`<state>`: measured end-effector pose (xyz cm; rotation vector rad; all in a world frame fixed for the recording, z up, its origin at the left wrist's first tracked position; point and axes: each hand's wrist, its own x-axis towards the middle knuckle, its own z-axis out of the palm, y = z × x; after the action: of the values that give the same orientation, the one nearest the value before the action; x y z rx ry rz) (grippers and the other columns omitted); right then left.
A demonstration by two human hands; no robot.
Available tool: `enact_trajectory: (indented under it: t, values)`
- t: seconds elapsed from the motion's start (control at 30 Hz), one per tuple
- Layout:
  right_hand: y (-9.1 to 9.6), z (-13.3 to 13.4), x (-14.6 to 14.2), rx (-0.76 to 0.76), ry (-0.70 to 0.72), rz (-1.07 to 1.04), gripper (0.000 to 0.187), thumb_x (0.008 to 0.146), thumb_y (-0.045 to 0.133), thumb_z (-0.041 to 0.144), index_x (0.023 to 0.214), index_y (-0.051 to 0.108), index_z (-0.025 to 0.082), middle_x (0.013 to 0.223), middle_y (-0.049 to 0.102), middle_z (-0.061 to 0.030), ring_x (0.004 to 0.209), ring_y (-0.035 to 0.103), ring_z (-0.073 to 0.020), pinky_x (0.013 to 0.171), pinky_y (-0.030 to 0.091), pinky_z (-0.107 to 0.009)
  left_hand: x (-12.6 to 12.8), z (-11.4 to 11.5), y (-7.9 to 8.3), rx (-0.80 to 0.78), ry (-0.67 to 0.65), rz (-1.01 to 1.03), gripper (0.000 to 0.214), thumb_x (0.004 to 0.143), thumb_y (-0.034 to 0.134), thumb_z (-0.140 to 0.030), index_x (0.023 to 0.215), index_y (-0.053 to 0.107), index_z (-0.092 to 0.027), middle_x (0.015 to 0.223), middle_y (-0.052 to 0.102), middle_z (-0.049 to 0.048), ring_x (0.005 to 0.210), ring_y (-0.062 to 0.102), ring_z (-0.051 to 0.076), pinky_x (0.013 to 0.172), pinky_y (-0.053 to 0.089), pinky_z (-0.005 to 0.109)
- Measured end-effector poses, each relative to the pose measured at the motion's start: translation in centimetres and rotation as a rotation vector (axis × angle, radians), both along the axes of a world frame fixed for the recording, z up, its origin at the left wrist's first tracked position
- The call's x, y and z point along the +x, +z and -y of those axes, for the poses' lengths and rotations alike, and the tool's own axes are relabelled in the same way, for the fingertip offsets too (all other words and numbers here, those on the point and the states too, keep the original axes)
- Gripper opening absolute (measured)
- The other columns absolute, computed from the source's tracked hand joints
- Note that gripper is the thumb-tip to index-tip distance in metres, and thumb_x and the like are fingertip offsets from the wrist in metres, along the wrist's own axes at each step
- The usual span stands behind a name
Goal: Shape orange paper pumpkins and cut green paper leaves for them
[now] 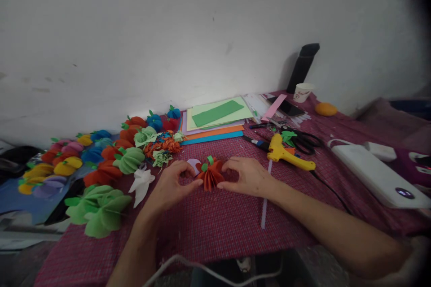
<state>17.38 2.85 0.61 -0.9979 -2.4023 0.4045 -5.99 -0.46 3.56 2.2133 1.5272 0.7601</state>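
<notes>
An orange-red paper pumpkin (211, 178), folded in fan-like pleats with a green stem and leaf on top, sits on the cloth in front of me. My left hand (173, 184) curves round its left side, thumb tip against the pleats. From the right, my right hand (247, 176) holds it between thumb and curled fingers. A pale purple paper disc (193, 166) shows behind my left fingers. To the right of my right hand lies a yellow glue gun (286, 154), a long glue stick (266, 206) poking out from it.
Paper pumpkins in several colours (104, 172) crowd the left side, beside crumpled paper scraps (164, 145) and a white tissue (141, 183). Coloured sheets (217, 116) are stacked at the back. Rightward are black scissors (306, 143), a paper cup (303, 92) and a white power bank (377, 172).
</notes>
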Motion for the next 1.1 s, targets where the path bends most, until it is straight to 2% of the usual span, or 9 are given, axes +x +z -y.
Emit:
enact_trajectory:
  t: [0.13,0.23,0.43,0.53,0.63,0.73,0.8,0.97,1.1]
  values:
    - [-0.4,0.6,-0.8,0.034,-0.070,0.072,0.046,0.070,0.053,0.062,0.087,0.060,0.020,0.080,0.063,-0.0021,0.071,0.058,-0.0170,0.059,0.037,-0.027,0.0,0.0,-0.2,-0.014,-0.016,-0.036,0.014,0.069,0.063,-0.031,0.073,0.058,-0.018,0.074,0.058,0.0001,0.069,0.052,0.013,0.064,0.040,0.025]
    - [-0.6,0.8,-1.3,0.044,-0.086,0.092,0.046,0.071,0.052,0.062,0.090,0.060,0.021,0.080,0.063,-0.0019,0.071,0.058,-0.0175,0.058,0.036,-0.027,0.2,0.0,-0.1,-0.013,-0.010,-0.053,0.014,0.068,0.064,-0.030,0.075,0.058,-0.019,0.076,0.059,-0.0002,0.070,0.052,0.014,0.065,0.041,0.025]
    - [-0.6,1.0,-1.3,0.036,-0.047,0.044,0.036,0.077,0.051,0.052,0.090,0.060,0.020,0.080,0.062,-0.0029,0.073,0.057,-0.0159,0.062,0.039,-0.026,0.2,0.0,0.2,0.042,0.016,-0.003,0.010,0.076,0.053,-0.026,0.082,0.056,-0.018,0.082,0.059,0.0018,0.077,0.053,0.015,0.071,0.042,0.028]
    - [-0.6,0.6,-1.0,0.074,-0.114,-0.057,0.026,0.080,0.050,0.042,0.086,0.060,0.019,0.077,0.060,-0.0032,0.072,0.055,-0.0156,0.065,0.041,-0.027,0.0,0.0,0.1,0.054,-0.003,0.000,0.017,0.075,0.054,-0.024,0.091,0.056,-0.019,0.085,0.058,0.0020,0.078,0.053,0.015,0.072,0.043,0.028]
    - [-0.9,-0.2,-0.8,0.137,-0.178,-0.156,0.016,0.082,0.048,0.025,0.091,0.060,0.019,0.086,0.060,-0.0053,0.084,0.054,-0.0170,0.074,0.043,-0.029,0.0,-0.1,-0.1,0.045,-0.014,-0.012,0.022,0.075,0.055,-0.026,0.096,0.056,-0.020,0.089,0.059,0.0026,0.080,0.054,0.015,0.073,0.043,0.028]
    - [-1.4,-0.9,-0.7,0.142,-0.157,-0.201,0.023,0.080,0.049,0.020,0.102,0.057,0.020,0.099,0.058,-0.0061,0.094,0.052,-0.0174,0.082,0.042,-0.030,0.0,0.0,-0.3,0.020,-0.013,-0.045,0.021,0.074,0.057,-0.028,0.094,0.057,-0.020,0.090,0.060,0.0025,0.082,0.054,0.016,0.074,0.043,0.029]
    - [-1.5,-0.9,-0.7,0.111,-0.159,-0.210,0.022,0.081,0.049,0.021,0.101,0.057,0.020,0.097,0.059,-0.0053,0.091,0.053,-0.0169,0.080,0.043,-0.030,0.1,0.0,-0.4,0.003,-0.023,-0.068,0.020,0.073,0.058,-0.027,0.091,0.058,-0.021,0.091,0.060,0.0018,0.084,0.054,0.016,0.076,0.042,0.030]
    - [-0.8,0.3,-0.9,0.023,-0.173,-0.213,0.013,0.079,0.052,0.029,0.087,0.055,0.019,0.075,0.059,-0.0003,0.064,0.052,-0.0131,0.061,0.041,-0.026,0.1,0.0,-0.5,-0.009,-0.012,-0.070,0.020,0.071,0.060,-0.027,0.089,0.056,-0.021,0.089,0.060,0.0013,0.080,0.054,0.016,0.074,0.042,0.029]
    - [-0.4,0.9,-1.1,0.053,-0.132,-0.217,0.017,0.073,0.058,0.030,0.085,0.051,0.019,0.080,0.058,-0.0015,0.074,0.052,-0.0155,0.066,0.041,-0.027,0.1,-0.2,-0.4,0.013,0.006,-0.042,0.014,0.072,0.058,-0.027,0.080,0.051,-0.019,0.081,0.057,0.0011,0.074,0.051,0.014,0.069,0.041,0.027]
